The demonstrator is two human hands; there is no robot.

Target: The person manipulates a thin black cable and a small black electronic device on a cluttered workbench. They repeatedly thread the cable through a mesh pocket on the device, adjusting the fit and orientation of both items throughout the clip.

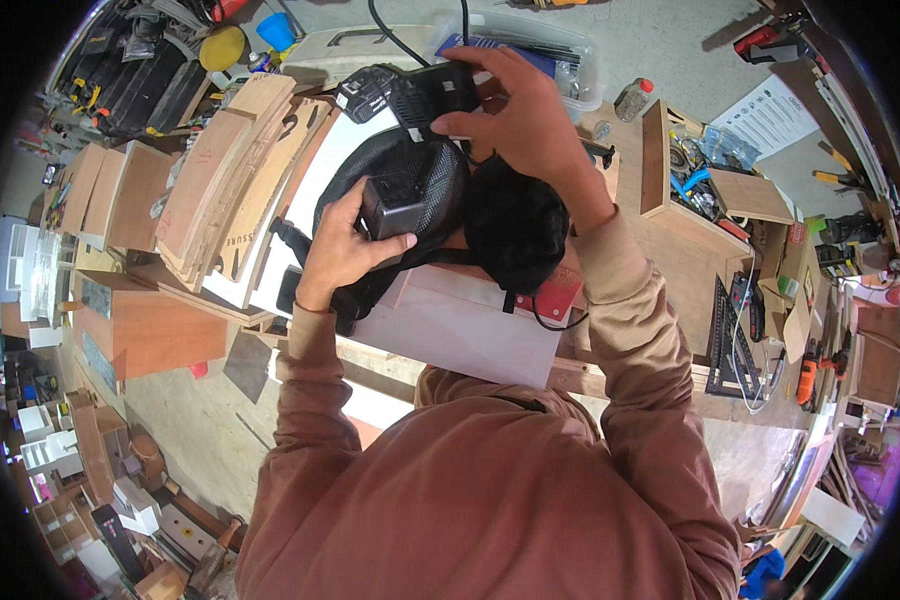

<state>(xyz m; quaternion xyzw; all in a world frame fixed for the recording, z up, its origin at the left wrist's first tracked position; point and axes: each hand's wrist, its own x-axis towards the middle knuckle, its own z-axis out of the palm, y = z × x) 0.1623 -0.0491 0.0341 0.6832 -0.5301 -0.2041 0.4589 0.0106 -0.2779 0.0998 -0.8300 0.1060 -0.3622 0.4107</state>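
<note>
My left hand [342, 250] has its fingers and thumb round a small black box-shaped device [392, 205], held over a black mesh bag [440, 175]. Higher up, my right hand [520, 105] grips a black blocky device [425, 98] with a pale label on its left end. A black cable [395, 35] loops up near that device. Beside the mesh bag, under my right wrist, bulges a soft black fabric bundle [515, 225]. Black straps lie around my left wrist.
Stacked wooden boards [225, 175] stand left of the bag. A white panel [460, 325] lies nearer me. Rightward sits a wooden drawer [660, 160] of tools and parts, with a lidded jar [632, 100] behind. A clear plastic bin [580, 50] stands at the back.
</note>
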